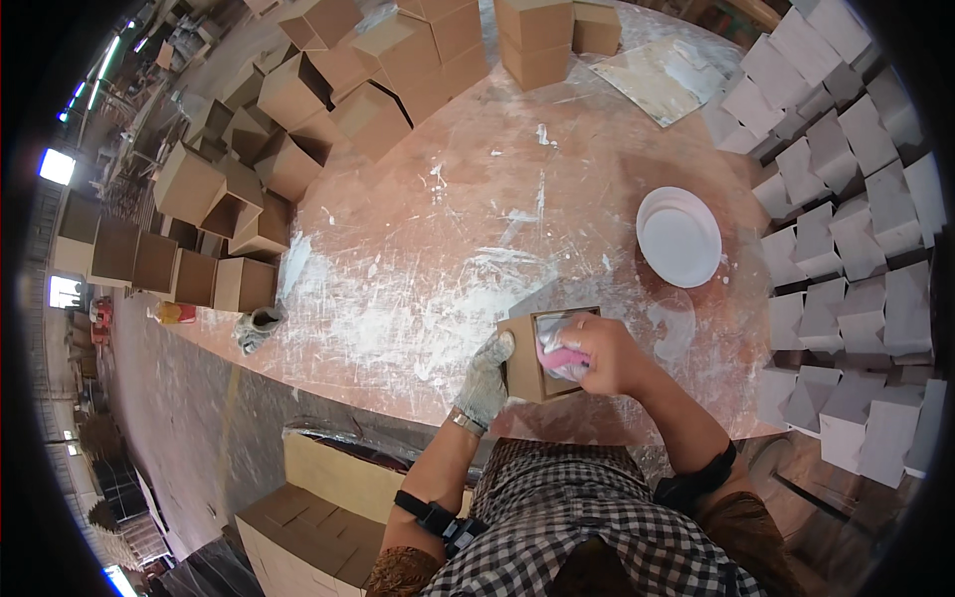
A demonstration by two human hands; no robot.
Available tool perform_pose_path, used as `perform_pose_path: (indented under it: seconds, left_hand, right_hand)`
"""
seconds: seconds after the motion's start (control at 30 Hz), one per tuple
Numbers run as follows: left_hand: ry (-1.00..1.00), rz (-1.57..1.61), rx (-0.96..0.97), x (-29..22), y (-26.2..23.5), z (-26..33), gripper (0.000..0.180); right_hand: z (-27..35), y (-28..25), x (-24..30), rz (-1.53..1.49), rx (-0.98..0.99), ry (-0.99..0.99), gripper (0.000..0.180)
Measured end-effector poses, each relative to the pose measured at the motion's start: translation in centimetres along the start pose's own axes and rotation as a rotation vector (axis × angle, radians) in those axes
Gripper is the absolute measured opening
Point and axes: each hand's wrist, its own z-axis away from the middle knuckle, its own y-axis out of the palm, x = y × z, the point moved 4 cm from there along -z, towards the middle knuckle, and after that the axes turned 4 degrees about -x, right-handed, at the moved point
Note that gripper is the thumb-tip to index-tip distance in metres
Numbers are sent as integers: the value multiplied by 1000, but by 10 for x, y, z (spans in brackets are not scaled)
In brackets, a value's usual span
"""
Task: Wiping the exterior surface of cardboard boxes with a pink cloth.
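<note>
Near the table's front edge, a small brown box [522,350] is tilted with its open side turned to the right. My left hand [484,380], in a whitish, stained glove, grips the closed end with the thumb on top. My bare right hand [615,356] is closed around a pink-and-white cloth or sponge [563,356], pressed into the box's opening; its exact kind is unclear. Right of and beyond the box stands a round white plastic bowl [684,241] with whitish content or a pale bottom.
White-smeared wooden table [428,239] carries stacked brown boxes [398,50] at the back and left. White boxes [836,239] form tall rows on the right. A crumpled glove [257,330] lies at the left edge, a stained flat sheet [662,80] at the back. Below is a large carton [338,473].
</note>
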Motion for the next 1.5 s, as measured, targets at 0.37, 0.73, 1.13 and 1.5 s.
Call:
perform_pose_path:
  seconds: [0.37,0.73,1.13,1.5]
  left_hand:
    - [-58,38,-6,-4,-3,-4,49]
    - [-40,1,-16,-6,-11,-10,54]
    - [-52,-105,26,-18,-8,-23,46]
    - [-92,-156,131,-28,9,-26,47]
  right_hand:
    - [24,4,15,43,361,-170,39]
    - [21,-7,-10,238,38,119,31]
    - [32,-1,-4,294,198,-206,26]
    - [20,24,27,140,38,-319,30]
